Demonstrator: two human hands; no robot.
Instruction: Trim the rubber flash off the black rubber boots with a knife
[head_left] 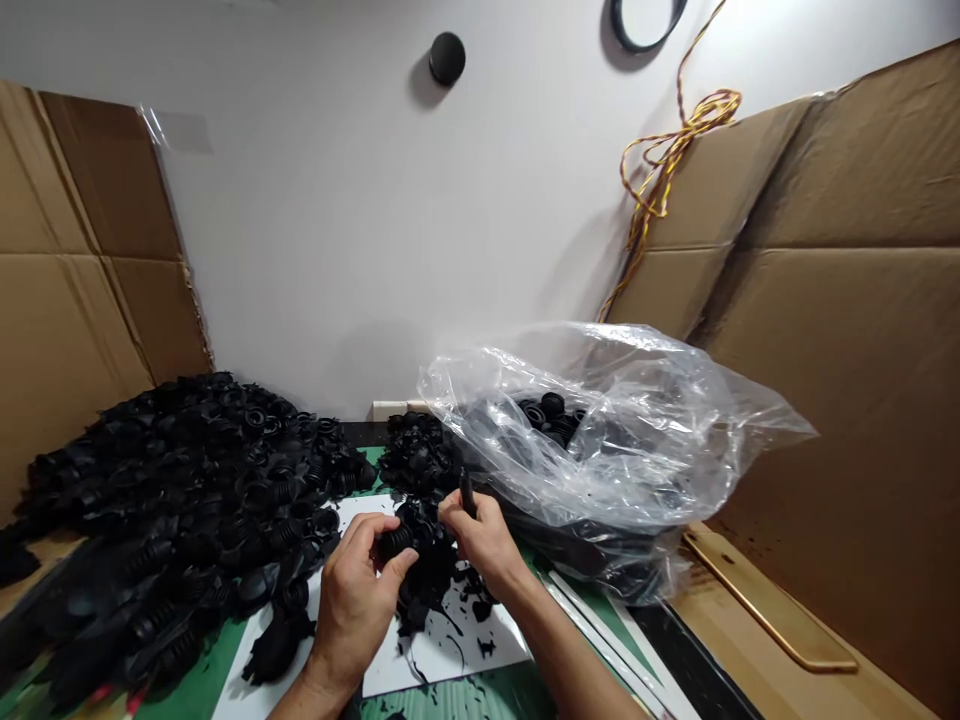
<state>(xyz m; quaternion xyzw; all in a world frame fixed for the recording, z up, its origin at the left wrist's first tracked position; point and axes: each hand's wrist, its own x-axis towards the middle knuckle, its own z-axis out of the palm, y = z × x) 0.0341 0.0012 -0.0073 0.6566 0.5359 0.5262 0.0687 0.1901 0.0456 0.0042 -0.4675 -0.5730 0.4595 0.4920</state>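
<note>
My left hand [358, 578] is closed, its thumb and fingers pinching a small black ribbed rubber bellows [395, 542]. Beside it, my right hand [480, 535] grips a slim black pen-like tool [467, 494] that points upward; its working end is hidden. Under both hands lies a white sheet [390, 668], strewn with black rubber scraps [454, 625] and thin cut strips. To the left rises a large heap of similar black rubber parts [225, 470] with ragged edges. A smaller pile of black pieces [420, 450] sits just beyond my hands.
A clear plastic bag [637, 430] holding black ribbed parts stands at the right. Cardboard panels [847, 350] flank both sides before a pale wall [360, 200]. A gold-coloured phone-like case [772, 605] and white strips [600, 640] lie right of the green mat [480, 695]. Yellow-brown twisted wire [660, 170] hangs above.
</note>
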